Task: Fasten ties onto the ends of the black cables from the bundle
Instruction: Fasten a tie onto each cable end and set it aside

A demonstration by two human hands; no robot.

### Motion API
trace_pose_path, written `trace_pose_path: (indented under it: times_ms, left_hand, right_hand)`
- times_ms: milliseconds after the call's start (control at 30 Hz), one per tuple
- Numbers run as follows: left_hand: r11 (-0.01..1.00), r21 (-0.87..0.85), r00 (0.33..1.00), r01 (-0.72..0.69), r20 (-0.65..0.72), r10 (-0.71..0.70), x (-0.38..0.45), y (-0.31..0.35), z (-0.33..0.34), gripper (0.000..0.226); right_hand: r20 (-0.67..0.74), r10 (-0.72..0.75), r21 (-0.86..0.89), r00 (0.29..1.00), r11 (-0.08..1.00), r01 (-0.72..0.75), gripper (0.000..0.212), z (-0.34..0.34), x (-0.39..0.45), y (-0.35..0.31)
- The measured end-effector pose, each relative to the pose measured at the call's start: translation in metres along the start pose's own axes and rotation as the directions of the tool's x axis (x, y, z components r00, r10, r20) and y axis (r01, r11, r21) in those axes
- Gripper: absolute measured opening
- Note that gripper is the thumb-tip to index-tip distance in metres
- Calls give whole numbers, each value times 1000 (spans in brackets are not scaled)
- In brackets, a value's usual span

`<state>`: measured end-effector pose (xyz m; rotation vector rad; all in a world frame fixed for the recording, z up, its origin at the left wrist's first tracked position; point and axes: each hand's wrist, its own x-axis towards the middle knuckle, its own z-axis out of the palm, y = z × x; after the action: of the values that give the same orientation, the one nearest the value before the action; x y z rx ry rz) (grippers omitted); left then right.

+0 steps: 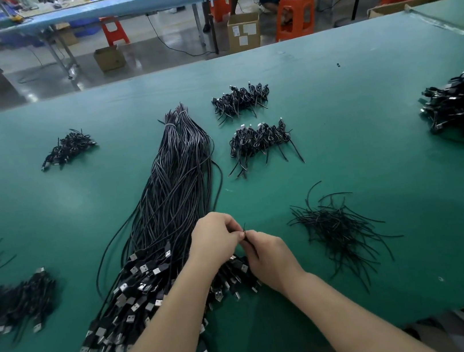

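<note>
While both hands [246, 238] pinch tie [246, 235] over bundle [168, 203] | table [368, 131] right open

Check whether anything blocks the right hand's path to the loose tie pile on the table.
Nothing visible does. Bare green mat lies between the right hand and the tie pile. Both hands are pinching a tie.

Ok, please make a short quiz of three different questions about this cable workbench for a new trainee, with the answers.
1. True or false: the loose ties lie to the right of the hands.
2. What do both hands pinch between them? A) a thin black tie B) a cardboard box C) an orange stool
3. Fill in: the long cable bundle lies on the ____ table.

Key:
1. True.
2. A: the left hand and right hand pinch the tie.
3. Green.
</note>
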<state>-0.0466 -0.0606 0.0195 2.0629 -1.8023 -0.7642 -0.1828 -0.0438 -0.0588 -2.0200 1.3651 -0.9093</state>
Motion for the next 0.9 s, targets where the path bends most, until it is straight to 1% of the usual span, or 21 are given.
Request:
trace_pose_path:
  times_ms: [100,167,233,300,367,467,567,600,667,733,767,833,900]
  left_hand:
    - [998,11,993,-54,-109,55,-6,-2,6,6]
    - [991,61,980,-120,-153,128,-8,-4,10,6]
    - [968,157,961,-198,-165,223,-11,-5,13,10]
    - [942,232,950,-241,-142,278,-13,-7,14,15]
    - [947,236,961,-219,-119,251,-13,-8,12,18]
    - [978,172,980,-116,-140,140,-14,-8,7,18]
    - [994,101,986,-42,-158,58,-14,-5,6,14]
    - [994,105,983,-36,-174,54,-14,-4,5,12]
    - [979,199,971,-41,-223,86,-14,0,4,11]
    - [960,275,964,-47,-239,115,-12,3,5,12]
    - [962,269,966,-54,-228,118,-11,4,6,13]
    - [979,186,970,-81,-211,120,-10,4,7,12]
    - [981,146,967,-129,-200,157,-8,3,8,10]
  right_hand:
    - [45,21,-25,999,999,-20,27,-1,4,-3]
    - [60,38,-30,997,999,-36,27,-2,5,-4]
    - [75,56,-30,996,998,-54,23,-3,7,-6]
    - [102,54,-74,993,996,-46,15,-5,8,-7]
    - [114,39,-111,993,993,-27,15,-5,8,-8]
    - [116,-16,-198,993,979,39,17,-6,8,-11]
    - [158,-57,-307,986,946,104,21,-11,11,-15]
    - [162,-62,-341,985,933,115,23,-14,11,-17]
    - [149,-103,-414,984,897,156,21,-19,11,-22]
    - [113,-130,-436,985,884,167,20,-23,10,-26]
    - [98,-140,-450,985,877,170,21,-24,9,-27]
    - [102,-148,-473,984,863,179,19,-24,11,-24]
    - [150,-71,-479,986,867,136,23,-23,15,-19]
